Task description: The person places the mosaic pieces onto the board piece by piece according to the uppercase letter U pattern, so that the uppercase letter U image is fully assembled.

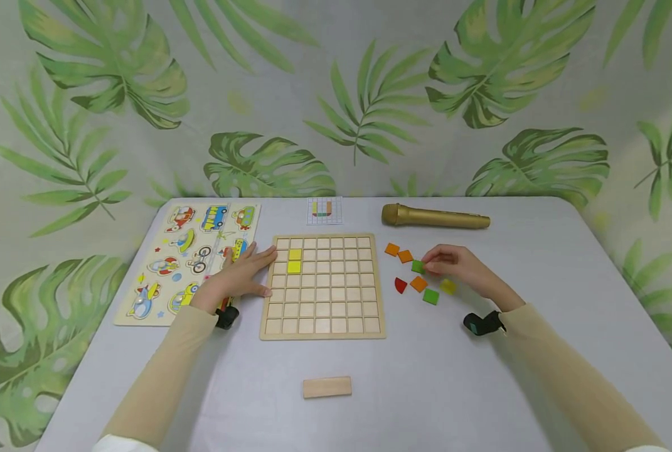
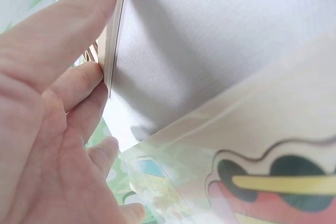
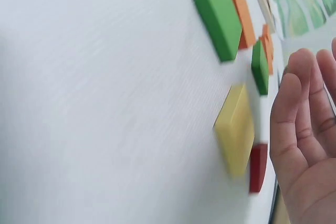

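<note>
My left hand (image 1: 238, 279) rests at the left edge of a square wooden grid board (image 1: 322, 333), fingers and thumb spread along its frame. In the left wrist view its fingertips (image 2: 93, 72) touch the board's rim. Two yellow square tiles (image 1: 294, 260) sit one above the other in the grid's upper left. My right hand (image 1: 462, 270) is over the loose tiles, bent fingertips right at a green tile (image 1: 418, 267); I cannot tell whether they pinch anything. Beside it lie another green tile (image 1: 430, 296), a yellow tile (image 3: 234, 129) and orange tiles (image 1: 418, 284).
Red quarter-round pieces (image 1: 400, 285) lie by the tiles, one red piece (image 3: 258, 168) near my right hand. A vehicle puzzle board (image 1: 135, 307) is at left. A pattern card (image 1: 324, 211) and gold microphone (image 1: 434, 216) lie behind; a wooden block (image 1: 327, 387) is in front.
</note>
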Available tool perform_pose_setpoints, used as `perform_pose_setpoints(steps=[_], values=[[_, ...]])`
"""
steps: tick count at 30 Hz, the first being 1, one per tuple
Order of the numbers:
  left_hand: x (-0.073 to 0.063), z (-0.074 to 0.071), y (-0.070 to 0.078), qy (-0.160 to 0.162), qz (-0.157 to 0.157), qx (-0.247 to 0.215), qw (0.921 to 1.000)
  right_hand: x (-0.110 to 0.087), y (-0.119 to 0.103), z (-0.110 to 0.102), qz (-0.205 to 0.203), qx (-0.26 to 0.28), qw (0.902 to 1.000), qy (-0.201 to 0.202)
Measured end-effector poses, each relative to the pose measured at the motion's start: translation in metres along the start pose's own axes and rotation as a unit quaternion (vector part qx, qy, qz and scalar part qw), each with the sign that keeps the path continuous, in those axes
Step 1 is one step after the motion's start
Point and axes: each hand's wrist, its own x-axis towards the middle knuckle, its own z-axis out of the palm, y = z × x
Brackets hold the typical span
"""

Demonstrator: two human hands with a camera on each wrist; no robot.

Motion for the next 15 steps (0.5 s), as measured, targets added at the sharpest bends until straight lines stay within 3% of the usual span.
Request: perform_pose_setpoints(steps=[7, 15], values=[[0.0, 0.0, 0.0, 0.001, 0.0, -0.004, 1.0, -0.021, 0.012, -0.016, 0.016, -0.008, 0.9995, 0.027], [-0.001, -0.002, 0.002, 0.003, 0.004, -0.002, 1.0, -0.032, 0.02, -0.019, 0.03, -0.008, 0.9986, 0.043]])
